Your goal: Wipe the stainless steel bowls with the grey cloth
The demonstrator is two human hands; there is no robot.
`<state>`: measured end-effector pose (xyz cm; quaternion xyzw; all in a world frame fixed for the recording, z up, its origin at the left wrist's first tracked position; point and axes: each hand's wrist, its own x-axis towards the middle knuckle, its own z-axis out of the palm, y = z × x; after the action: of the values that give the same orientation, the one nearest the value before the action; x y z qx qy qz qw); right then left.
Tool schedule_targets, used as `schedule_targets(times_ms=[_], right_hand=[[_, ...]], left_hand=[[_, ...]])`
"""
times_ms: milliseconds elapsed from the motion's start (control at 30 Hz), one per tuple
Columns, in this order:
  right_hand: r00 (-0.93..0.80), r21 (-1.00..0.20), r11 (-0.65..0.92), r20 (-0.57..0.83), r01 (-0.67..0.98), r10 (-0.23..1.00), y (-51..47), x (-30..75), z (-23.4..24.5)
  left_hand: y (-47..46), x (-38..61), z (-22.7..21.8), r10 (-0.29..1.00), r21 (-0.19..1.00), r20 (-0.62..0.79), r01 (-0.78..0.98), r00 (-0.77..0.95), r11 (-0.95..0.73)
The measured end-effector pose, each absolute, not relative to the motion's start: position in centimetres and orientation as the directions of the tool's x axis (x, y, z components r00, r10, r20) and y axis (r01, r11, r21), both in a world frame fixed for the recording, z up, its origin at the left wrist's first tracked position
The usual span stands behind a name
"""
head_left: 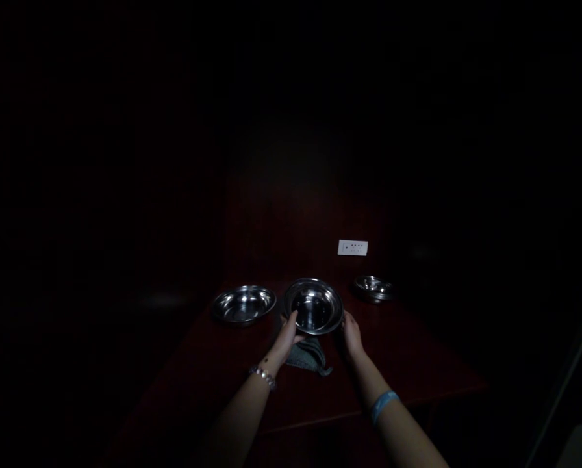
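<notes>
Between my two hands I hold a round, shiny steel bowl (313, 308), raised a little over the table and tilted toward me. My left hand (288, 337) grips its lower left rim, thumb on the inside edge. On the right side, my right hand (352, 333) closes on the rim, its fingers partly hidden behind the bowl. Under the bowl lies a crumpled grey-green cloth (306, 356) on the table. A wider, shallow steel dish (245, 305) sits to the left of the held bowl.
Smaller steel bowls (373, 288), seemingly stacked, stand at the back right of the dark red table (315, 403). Behind them a white socket panel (353, 247) is on the wall. The table's front edge runs below my forearms. Much of the surroundings is too dark to make out.
</notes>
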<state>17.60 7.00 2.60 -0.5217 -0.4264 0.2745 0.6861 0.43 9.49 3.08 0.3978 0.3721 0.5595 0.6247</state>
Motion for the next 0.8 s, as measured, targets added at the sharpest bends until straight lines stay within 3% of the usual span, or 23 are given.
schedule_targets(times_ms=[333,800], right_hand=[[0.399,-0.94,0.321,0.34,0.118,0.852,6.8,17.3,2.1],[0.35,-0.96,0.233,0.275,0.158,0.896,7.0,17.4,1.3]], left_hand=[[8.8,0.5,3.6,0.995,0.909,-0.016,-0.412,0.098,0.056],[9.1,0.3,3.3,0.994,0.921,-0.016,-0.386,0.104,0.055]])
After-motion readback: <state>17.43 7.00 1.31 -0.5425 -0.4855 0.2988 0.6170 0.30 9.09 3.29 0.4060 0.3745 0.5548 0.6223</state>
